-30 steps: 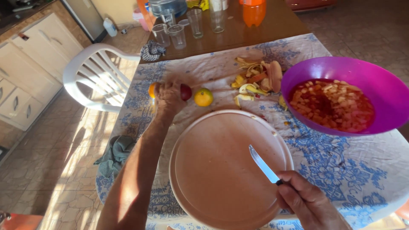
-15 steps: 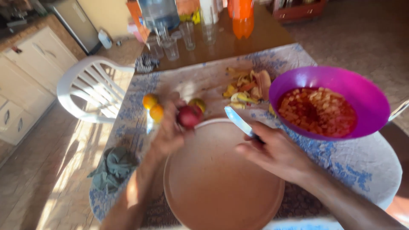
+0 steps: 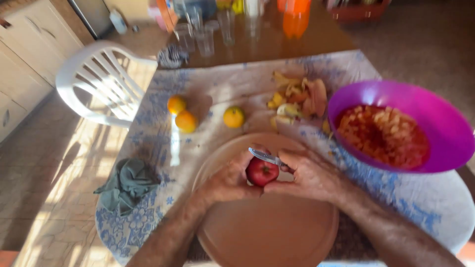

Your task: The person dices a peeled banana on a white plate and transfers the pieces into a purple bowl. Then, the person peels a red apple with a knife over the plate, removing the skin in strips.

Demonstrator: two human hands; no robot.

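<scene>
My left hand (image 3: 228,181) cups a small red fruit (image 3: 261,171) over the round brown plate (image 3: 277,232). My right hand (image 3: 306,174) grips a small knife (image 3: 264,156), and its blade lies across the top of the fruit. Both hands touch the fruit from either side. Three orange fruits (image 3: 186,120) lie on the blue patterned tablecloth (image 3: 148,148) beyond the plate.
A purple bowl (image 3: 445,133) of chopped fruit stands at the right. A pile of peels (image 3: 297,99) lies behind the plate. A green cloth (image 3: 129,182) hangs at the table's left edge, near a white plastic chair (image 3: 101,84). Glasses (image 3: 205,37) and an orange bottle (image 3: 296,20) stand farther back.
My left hand carried the red fruit from the far left of the table to above the plate. My right hand came up with the knife and set its blade on the fruit.
</scene>
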